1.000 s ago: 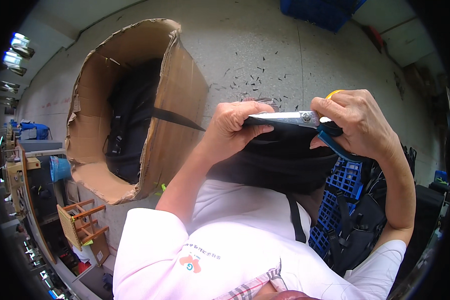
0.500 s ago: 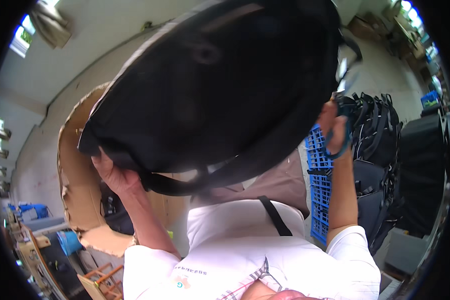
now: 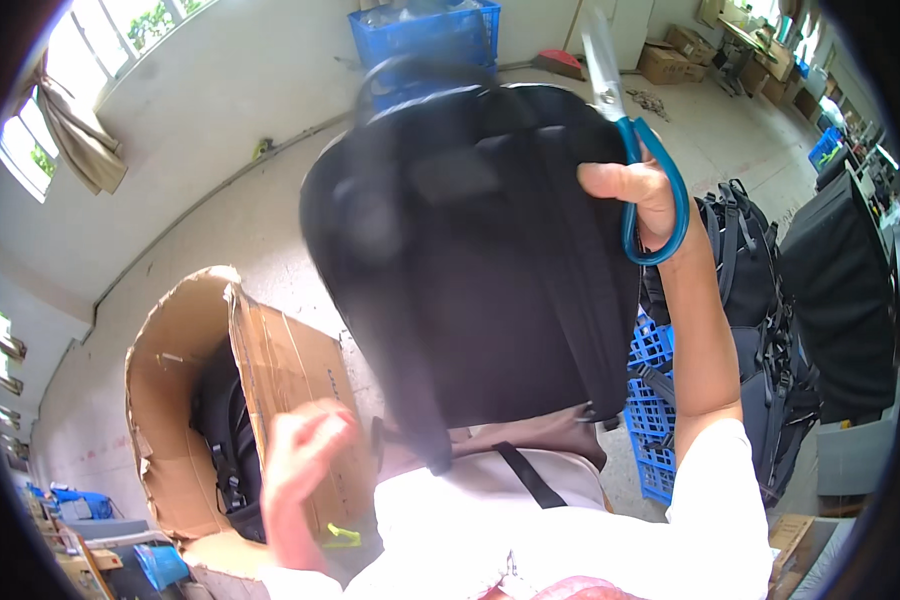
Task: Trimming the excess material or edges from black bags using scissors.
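Observation:
A black backpack [image 3: 480, 260] hangs raised in front of me, its back panel and straps facing me. My right hand [image 3: 642, 195] grips its upper right edge and also holds scissors [image 3: 630, 130] with blue handles, blades pointing up. My left hand [image 3: 305, 450] is lower down, blurred, fingers apart and holding nothing, in front of the flap of a cardboard box [image 3: 185, 380]. My white shirt fills the bottom of the view.
The open cardboard box lies on its side at lower left with another black bag [image 3: 225, 420] inside. Several black backpacks [image 3: 760, 300] pile on a blue crate [image 3: 655, 420] at right. A second blue crate [image 3: 425, 30] stands on the far concrete floor.
My left hand has let go of the backpack and dropped toward the cardboard box. The backpack now hangs from my right hand alone, turned more upright.

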A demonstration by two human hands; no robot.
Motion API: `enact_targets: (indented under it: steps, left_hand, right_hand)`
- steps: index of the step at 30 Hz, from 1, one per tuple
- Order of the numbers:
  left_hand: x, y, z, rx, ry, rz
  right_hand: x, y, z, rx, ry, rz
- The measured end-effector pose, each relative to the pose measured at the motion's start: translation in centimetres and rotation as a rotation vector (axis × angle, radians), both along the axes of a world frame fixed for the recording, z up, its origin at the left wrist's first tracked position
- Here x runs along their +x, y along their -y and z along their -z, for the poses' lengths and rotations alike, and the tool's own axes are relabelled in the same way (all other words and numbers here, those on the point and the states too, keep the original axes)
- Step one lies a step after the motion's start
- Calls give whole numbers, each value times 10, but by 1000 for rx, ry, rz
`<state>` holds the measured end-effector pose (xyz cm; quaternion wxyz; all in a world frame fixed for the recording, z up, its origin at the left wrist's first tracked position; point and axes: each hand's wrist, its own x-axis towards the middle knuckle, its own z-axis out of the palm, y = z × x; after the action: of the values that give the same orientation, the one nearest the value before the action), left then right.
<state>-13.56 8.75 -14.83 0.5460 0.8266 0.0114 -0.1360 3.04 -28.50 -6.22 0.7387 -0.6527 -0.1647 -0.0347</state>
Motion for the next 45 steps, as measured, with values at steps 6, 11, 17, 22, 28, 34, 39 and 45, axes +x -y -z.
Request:
enact_targets:
  steps: [6,11,17,22,28,34,39,45]
  left_hand:
    - [112,77,-118,579,1112,-37]
    - [152,67,-88,179,235,387]
    - [141,29,-27,118,246,99]
    - [138,3,0,-23,338,-51]
    - [113,-20,-30,-52,648,97]
    - [111,-52,-51,-306,631,169]
    - [152,-64,-32,-174,429,-11]
    - [156,-2,-11,-329,575,140]
  right_hand:
    - [-12,-78,13,-224,59,-405]
    - [-20,-81,35,-251,189,-219]
    - [-50,-24,128,-577,-58,-134]
    - [-70,-3,194,-680,-147,53]
    - [-22,16,167,-529,126,281]
    - [-41,6,140,-23,-247,-339]
    - [-93,-6,129,-72,-337,-337]
    - [-85,17,117,-294,-261,-214]
